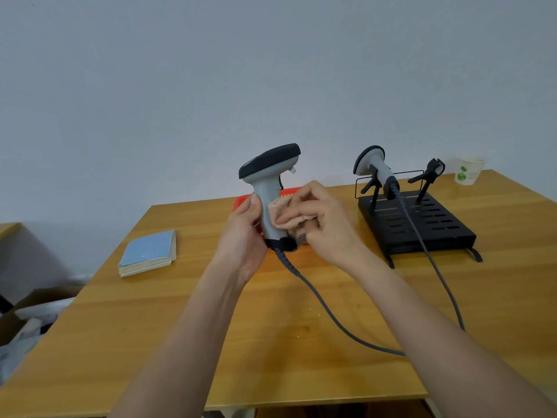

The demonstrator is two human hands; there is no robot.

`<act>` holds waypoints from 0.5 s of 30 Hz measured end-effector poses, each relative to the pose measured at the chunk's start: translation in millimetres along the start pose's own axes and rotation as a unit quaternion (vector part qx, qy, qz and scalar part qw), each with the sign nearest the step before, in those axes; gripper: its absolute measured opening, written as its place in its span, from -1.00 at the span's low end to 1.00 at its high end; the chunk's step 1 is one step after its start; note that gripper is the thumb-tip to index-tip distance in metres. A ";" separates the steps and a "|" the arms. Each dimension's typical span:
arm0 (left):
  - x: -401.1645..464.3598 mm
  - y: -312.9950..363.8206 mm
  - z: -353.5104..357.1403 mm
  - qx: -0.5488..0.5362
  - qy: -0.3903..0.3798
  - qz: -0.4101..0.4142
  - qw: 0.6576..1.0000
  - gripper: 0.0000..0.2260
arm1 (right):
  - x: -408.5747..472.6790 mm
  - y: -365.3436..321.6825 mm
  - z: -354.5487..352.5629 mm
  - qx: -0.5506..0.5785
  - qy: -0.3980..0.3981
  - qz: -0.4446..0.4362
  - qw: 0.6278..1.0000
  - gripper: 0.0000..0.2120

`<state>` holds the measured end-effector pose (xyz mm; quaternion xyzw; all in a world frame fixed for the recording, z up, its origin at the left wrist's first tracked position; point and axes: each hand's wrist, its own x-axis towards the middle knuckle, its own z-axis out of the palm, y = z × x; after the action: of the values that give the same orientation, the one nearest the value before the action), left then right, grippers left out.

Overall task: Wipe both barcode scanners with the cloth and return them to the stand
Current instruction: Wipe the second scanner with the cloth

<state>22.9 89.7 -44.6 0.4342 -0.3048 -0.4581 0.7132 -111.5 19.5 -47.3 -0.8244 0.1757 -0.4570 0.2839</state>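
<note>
My left hand grips the handle of a grey and black barcode scanner, held upright above the table with its head pointing left. My right hand presses a pinkish cloth against the right side of that handle. The scanner's grey cable trails down across the table. A second grey scanner rests in the left cradle of the black slotted stand at the right. The stand's right cradle holds nothing.
A red tray lies partly hidden behind my hands. A blue-covered book lies at the left of the wooden table. A paper cup stands at the far right corner. Cardboard boxes sit off the table's left edge.
</note>
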 end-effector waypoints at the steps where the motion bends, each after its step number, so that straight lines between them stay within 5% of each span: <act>1: -0.1 -0.6 1.1 -0.006 -0.002 -0.001 1.000 -0.66 | -1.3 0.7 1.8 0.005 -0.016 -0.005 1.000 -0.64; 10: 0.4 2.5 -0.3 0.001 -0.002 0.012 1.000 -0.61 | -3.5 9.9 -1.7 -0.015 0.037 0.024 0.999 -0.68; 15: 1.1 -2.3 2.4 0.010 -0.005 0.008 1.000 -0.64 | -6.7 8.0 6.8 -0.035 -0.035 -0.042 0.998 -0.52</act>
<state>20.4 87.4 -45.6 0.4361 -0.3165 -0.4515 0.7112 -109.5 19.1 -59.5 -0.8562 0.1466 -0.4330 0.2409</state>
